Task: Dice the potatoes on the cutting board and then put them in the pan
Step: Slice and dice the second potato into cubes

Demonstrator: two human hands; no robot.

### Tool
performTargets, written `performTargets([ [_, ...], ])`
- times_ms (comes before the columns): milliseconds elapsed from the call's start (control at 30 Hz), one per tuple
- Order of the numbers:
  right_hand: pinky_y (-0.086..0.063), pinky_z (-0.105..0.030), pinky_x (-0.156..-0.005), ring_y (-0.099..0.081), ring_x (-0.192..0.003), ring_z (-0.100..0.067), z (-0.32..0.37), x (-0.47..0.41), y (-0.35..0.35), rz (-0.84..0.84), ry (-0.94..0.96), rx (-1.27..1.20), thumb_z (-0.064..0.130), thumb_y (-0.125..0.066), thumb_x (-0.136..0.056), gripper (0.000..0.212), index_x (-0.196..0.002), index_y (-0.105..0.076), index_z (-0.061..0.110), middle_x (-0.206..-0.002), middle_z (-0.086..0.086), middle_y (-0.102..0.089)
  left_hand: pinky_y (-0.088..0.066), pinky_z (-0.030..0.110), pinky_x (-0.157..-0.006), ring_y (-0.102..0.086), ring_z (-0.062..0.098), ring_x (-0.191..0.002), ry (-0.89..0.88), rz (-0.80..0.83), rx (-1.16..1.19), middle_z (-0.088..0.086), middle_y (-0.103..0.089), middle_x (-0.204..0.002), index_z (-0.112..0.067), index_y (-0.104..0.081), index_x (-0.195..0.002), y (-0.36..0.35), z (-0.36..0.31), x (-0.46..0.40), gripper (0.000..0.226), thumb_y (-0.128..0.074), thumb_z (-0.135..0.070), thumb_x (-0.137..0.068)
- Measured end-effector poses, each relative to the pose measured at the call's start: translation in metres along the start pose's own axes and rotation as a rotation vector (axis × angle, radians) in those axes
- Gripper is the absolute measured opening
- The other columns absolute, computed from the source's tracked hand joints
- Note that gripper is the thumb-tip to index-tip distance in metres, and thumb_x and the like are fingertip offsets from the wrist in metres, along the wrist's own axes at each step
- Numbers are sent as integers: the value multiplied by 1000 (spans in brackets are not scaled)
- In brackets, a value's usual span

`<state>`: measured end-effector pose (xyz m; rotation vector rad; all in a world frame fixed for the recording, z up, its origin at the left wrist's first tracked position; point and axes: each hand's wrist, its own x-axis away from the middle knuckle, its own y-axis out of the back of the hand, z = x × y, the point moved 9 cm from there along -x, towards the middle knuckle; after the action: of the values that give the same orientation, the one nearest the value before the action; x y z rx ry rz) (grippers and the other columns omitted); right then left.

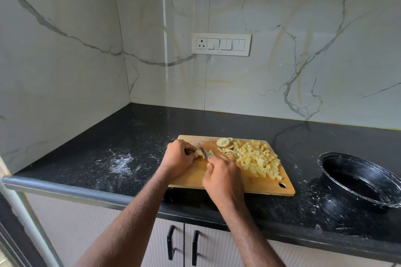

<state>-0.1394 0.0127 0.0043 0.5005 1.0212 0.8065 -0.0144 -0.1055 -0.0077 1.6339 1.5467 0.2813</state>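
A wooden cutting board lies on the black counter. A heap of diced potato covers its right half, with a few round slices at the back. My left hand holds a small potato piece down on the board's left part. My right hand grips a knife whose blade is in that piece. The black pan sits to the right of the board, tilted, with nothing visible inside.
The black stone counter has white smears on the left and around the pan. A switch panel is on the marble wall behind. Cabinet doors with black handles are below the counter's front edge.
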Motion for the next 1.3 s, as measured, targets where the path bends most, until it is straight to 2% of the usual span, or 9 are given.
performTargets([
  [133,-52,-19,-65,-64,-80,-10,1,0,-3,11,16,18,19,-61,-94,18,-106,-75,18,-100,4,-71,-51,21,-83,-64,8,-84,24,-1,4,-3,-75,-97,-16,-81,-97,-1,3,0,16,-80,-18,-82],
  [267,-43,-17,-61,-56,-71,-8,2,1,-7,26,32,37,18,-59,-94,17,-103,-74,18,-95,5,-69,-46,17,-79,-62,6,-82,45,3,11,-4,-75,-97,-17,-81,-96,-2,6,-1,14,-80,-18,-82],
  [600,-51,-20,-61,-61,-78,-10,1,-6,-13,120,22,36,14,-60,-93,18,-107,-72,19,-100,5,-71,-53,29,-86,-67,14,-88,53,19,5,0,-76,-98,-15,-82,-94,-5,8,-6,13,-81,-15,-80],
  [733,-39,-17,-51,-53,-73,-9,-5,-15,-15,156,-12,28,14,-61,-93,16,-104,-72,18,-87,6,-64,-53,24,-81,-66,12,-83,59,14,10,-1,-77,-94,-16,-82,-92,-5,6,-6,11,-80,-16,-81],
  [833,-47,-23,-55,-56,-76,-13,-2,-16,-19,174,-14,58,15,-61,-93,18,-107,-71,19,-95,3,-68,-52,22,-79,-67,11,-83,61,21,15,-1,-77,-94,-16,-82,-92,-5,5,-6,11,-80,-16,-81],
  [967,-57,-33,-69,-65,-90,-20,13,-16,-25,182,20,128,15,-58,-92,24,-114,-66,18,-109,-3,-66,-52,23,-83,-69,13,-87,38,39,16,-2,-77,-96,-16,-82,-92,-3,3,-4,12,-81,-15,-80],
  [1100,-53,-26,-67,-65,-89,-17,14,-13,-23,74,21,70,15,-57,-94,21,-111,-69,18,-108,1,-68,-53,28,-87,-68,14,-89,17,44,11,-2,-77,-95,-19,-82,-91,-3,2,-2,11,-81,-16,-80],
  [1200,-46,-17,-62,-61,-78,-10,0,-11,-14,-44,-52,-76,15,-63,-93,12,-96,-73,20,-91,6,-70,-53,31,-85,-67,12,-85,13,45,10,-4,-76,-92,-19,-82,-88,-5,3,-1,10,-80,-17,-79],
  [1300,-47,-16,-57,-61,-71,-7,-21,-14,1,-149,-81,-164,11,-70,-89,10,-93,-74,18,-83,7,-70,-53,22,-83,-65,6,-83,24,33,34,-6,-75,-94,-19,-82,-92,-4,4,-1,12,-82,-19,-80],
])
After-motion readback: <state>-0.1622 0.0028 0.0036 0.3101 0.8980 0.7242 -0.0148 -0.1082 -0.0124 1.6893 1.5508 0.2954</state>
